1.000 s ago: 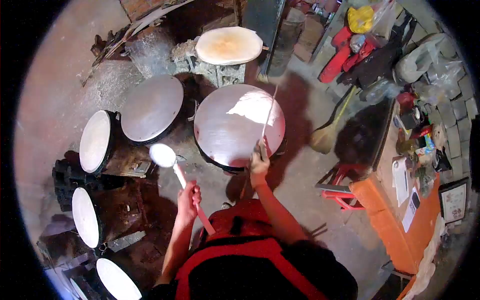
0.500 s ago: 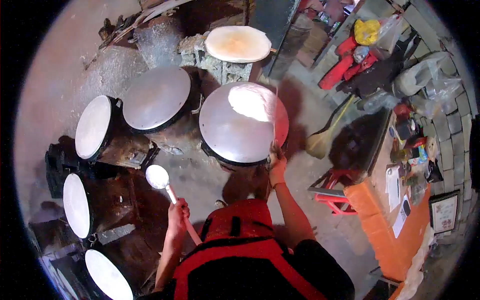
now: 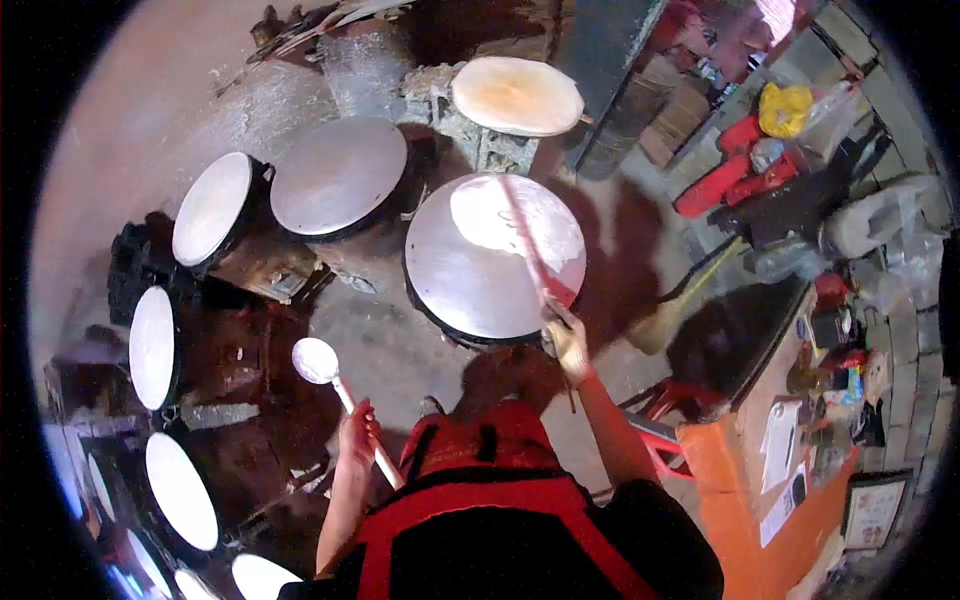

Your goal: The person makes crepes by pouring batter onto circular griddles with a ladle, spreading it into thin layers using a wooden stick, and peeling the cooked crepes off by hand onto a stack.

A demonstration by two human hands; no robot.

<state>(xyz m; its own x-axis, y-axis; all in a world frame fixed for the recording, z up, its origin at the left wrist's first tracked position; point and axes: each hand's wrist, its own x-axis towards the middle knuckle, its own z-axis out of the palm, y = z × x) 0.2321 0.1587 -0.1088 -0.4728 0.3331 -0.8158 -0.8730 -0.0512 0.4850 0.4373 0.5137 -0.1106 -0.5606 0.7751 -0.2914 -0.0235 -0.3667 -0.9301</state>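
My left hand (image 3: pixel 358 432) is wrapped round the handle of a long ladle (image 3: pixel 316 361), whose round bowl is coated or filled with something white. The bowl is held over the floor, left of the nearest griddle. In my closed right hand (image 3: pixel 567 346) is a long, thin, flat spatula (image 3: pixel 527 240) that reaches forward across the round metal griddle (image 3: pixel 465 285). Its far part lies over a patch of white batter (image 3: pixel 482 216) on the griddle's back half. Whether the tip touches the batter is hard to tell.
More round griddles (image 3: pixel 340 175) on dark stands curve round to my left. A round flatbread-like stack (image 3: pixel 517 95) sits on blocks behind. To the right are a broom (image 3: pixel 680 300), a table with an orange cover (image 3: pixel 715 475) and red bags (image 3: pixel 740 170).
My right hand has swung the spatula from the griddle's right edge leftward over the batter. The batter patch looks wider. My left hand still holds the ladle; the whole view has turned slightly.
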